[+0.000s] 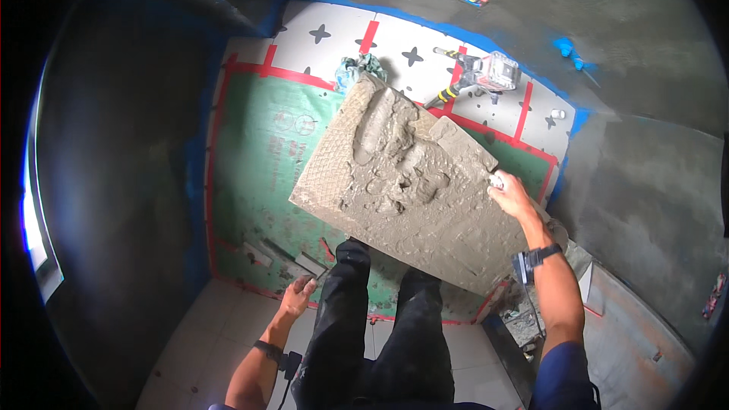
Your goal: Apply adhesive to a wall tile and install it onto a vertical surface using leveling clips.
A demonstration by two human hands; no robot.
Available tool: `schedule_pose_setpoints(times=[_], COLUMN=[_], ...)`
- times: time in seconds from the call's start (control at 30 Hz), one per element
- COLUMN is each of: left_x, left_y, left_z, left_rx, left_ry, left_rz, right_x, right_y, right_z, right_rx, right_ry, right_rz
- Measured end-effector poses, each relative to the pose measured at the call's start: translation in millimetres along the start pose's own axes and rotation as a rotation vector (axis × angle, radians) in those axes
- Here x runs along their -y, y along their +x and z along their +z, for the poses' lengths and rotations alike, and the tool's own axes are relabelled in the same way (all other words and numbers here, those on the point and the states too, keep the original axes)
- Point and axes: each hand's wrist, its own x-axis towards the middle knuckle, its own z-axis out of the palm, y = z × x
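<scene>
Overhead, one large tile (pixel 425 190) lies tilted across person's two knees, back face up, smeared with grey mortar. Right hand (pixel 510 196) presses on tile's right edge, gripping small trowel (pixel 454 139), blade flat in mortar. Left hand (pixel 298 294) hangs low at near left, fingers loosely curled, holding nothing. Far beyond: one rag (pixel 357 70), one power tool (pixel 486 74) on white floor tiles (pixel 319 45).

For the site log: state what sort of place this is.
Likely a small room being tiled, perhaps a bathroom. A large tile spread with grey mortar rests against the person's legs, the right hand working at its edge. White tiles with cross spacers edge green floor sheeting; bare cement walls.
</scene>
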Motion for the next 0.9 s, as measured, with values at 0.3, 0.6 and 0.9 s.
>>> schedule_pose_setpoints(times=[0.3,0.6,0.9], left_x=[-23.3,-363.5,-349.1], left_y=[23.6,304.9,205.3], left_z=[-35.5,-66.4,-49.9], left_rx=[-0.162,-0.137,-0.215], left_ry=[0.104,0.106,-0.034], left_rz=[0.037,0.556,0.715], right_x=[83.9,122.6,175.7], right_y=[136.5,150.1,19.2], right_z=[31.0,31.7,65.0], right_rx=[0.057,0.036,-0.322], right_ry=[0.070,0.012,-0.340], right_rz=[-0.252,-0.236,-0.328])
